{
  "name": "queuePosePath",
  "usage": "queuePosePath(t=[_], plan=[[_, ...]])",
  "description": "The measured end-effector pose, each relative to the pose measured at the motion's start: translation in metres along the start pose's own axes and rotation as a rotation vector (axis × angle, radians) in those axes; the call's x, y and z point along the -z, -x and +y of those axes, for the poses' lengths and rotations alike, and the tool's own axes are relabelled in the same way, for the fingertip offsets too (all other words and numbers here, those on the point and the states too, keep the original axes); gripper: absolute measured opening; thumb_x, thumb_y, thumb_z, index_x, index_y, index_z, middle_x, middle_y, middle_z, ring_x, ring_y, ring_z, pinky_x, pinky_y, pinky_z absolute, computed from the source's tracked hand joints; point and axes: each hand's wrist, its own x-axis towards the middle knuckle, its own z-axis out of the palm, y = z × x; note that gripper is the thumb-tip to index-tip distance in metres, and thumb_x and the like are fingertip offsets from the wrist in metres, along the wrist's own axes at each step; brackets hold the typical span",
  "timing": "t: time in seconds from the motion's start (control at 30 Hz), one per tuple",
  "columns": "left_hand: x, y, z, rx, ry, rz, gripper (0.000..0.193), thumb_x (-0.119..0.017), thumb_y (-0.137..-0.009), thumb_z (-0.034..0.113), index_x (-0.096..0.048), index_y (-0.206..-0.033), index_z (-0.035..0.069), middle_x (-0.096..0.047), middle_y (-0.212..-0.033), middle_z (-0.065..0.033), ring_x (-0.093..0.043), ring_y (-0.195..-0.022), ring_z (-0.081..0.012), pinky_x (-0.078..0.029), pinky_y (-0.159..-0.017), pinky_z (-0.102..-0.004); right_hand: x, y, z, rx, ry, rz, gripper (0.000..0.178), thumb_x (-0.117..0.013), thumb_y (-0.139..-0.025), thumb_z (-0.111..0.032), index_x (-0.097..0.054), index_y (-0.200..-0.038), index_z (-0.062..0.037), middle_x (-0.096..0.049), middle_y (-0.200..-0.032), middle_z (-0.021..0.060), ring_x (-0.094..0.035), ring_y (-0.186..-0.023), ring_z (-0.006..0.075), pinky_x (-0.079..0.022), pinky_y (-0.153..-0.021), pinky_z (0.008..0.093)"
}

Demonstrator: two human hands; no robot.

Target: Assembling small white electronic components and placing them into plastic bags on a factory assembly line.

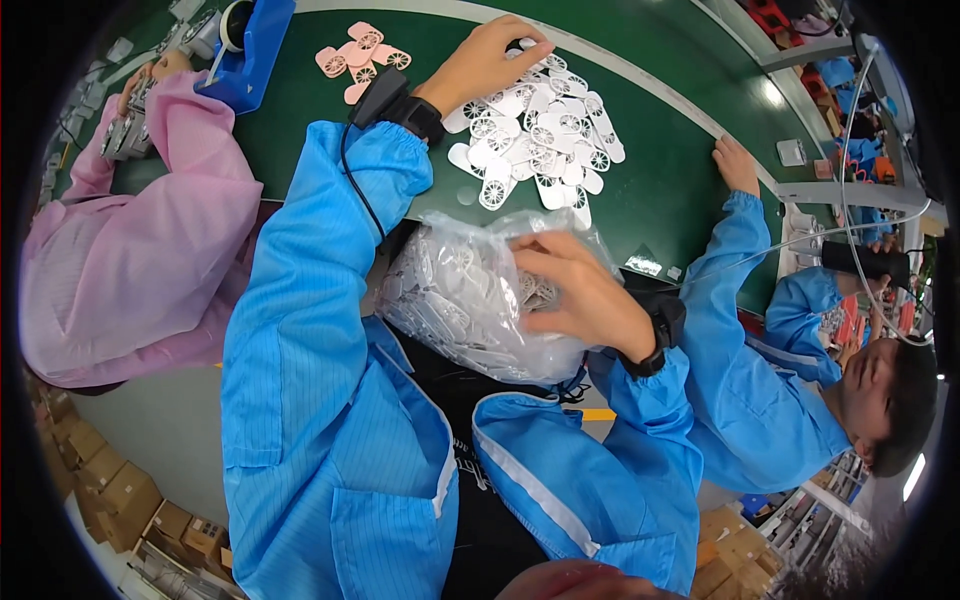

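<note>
Beside the left hand [487, 64], its grip unclear, white spoked plates [520, 150] are lying heaped on the tabletop [665, 165]; the right hand [592, 297], fingers parted, is hovering at a plate-filled plastic bag [440, 305].

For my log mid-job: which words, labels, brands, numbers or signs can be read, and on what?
Black shirt: pale lettering, partly covered by the blue jacket; too small to read surely.
Cardboard boxes: any print is too small.
White pieces: none I can make out.
</note>
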Motion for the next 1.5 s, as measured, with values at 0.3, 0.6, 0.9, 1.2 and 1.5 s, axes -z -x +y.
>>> queuePosePath(t=[0.3, 0.6, 0.9, 1.2, 1.5], plan=[[-0.004, -0.004, 0.002, 0.009, 0.014, -0.027, 0.037, -0.07, -0.104, 0.036, -0.076, -0.118, 0.002, -0.074, -0.119, -0.0146, -0.07, -0.111, -0.031, -0.054, -0.099, -0.0394, -0.024, 0.022, -0.028, 0.131, 0.139, -0.178, 0.085, -0.094, -0.069, -0.02, -0.054, -0.14, 0.0056, -0.052, -0.145, 0.0295, -0.047, -0.14, 0.0506, -0.046, -0.11, 0.0489], [-0.001, -0.006, 0.004, 0.001, 0.022, 0.001, 0.034, -0.071, -0.104, 0.033, -0.076, -0.116, 0.001, -0.073, -0.115, -0.015, -0.07, -0.108, -0.0319, -0.054, -0.097, -0.0402, -0.045, 0.016, -0.023, 0.062, 0.349, -0.011, 0.089, -0.093, -0.072, -0.023, -0.05, -0.146, 0.004, -0.048, -0.152, 0.0275, -0.05, -0.136, 0.0507, -0.047, -0.11, 0.0506], [0.018, -0.037, 0.058, -0.011, 0.104, 0.04, 0.026, -0.073, -0.102, 0.022, -0.073, -0.111, -0.002, -0.073, -0.11, -0.0182, -0.07, -0.106, -0.0343, -0.054, -0.096, -0.0403, -0.02, 0.029, -0.042, 0.013, 0.306, -0.047, 0.091, -0.091, -0.073, -0.032, -0.048, -0.143, 0.0063, -0.056, -0.14, 0.0321, -0.055, -0.131, 0.0491, -0.047, -0.107, 0.0527], [0.068, -0.03, 0.127, 0.047, 0.186, 0.021, 0.026, -0.072, -0.101, 0.023, -0.073, -0.107, -0.002, -0.07, -0.109, -0.0189, -0.068, -0.105, -0.0401, -0.053, -0.094, -0.0435, -0.06, 0.077, -0.145, 0.119, 0.424, -0.097, 0.134, -0.091, -0.066, -0.06, -0.025, -0.169, -0.0031, -0.033, -0.166, 0.032, -0.029, -0.154, 0.0533, -0.026, -0.126, 0.0551], [0.109, 0.012, 0.085, 0.029, 0.178, 0.097, 0.026, -0.072, -0.1, 0.025, -0.074, -0.106, -0.001, -0.071, -0.109, -0.0176, -0.068, -0.104, -0.0383, -0.054, -0.094, -0.0433, -0.121, 0.036, -0.173, 0.087, 0.499, -0.077, 0.13, -0.094, -0.063, -0.056, -0.033, -0.165, -0.0027, -0.032, -0.165, 0.0345, -0.029, -0.154, 0.0539, -0.031, -0.124, 0.0572]])
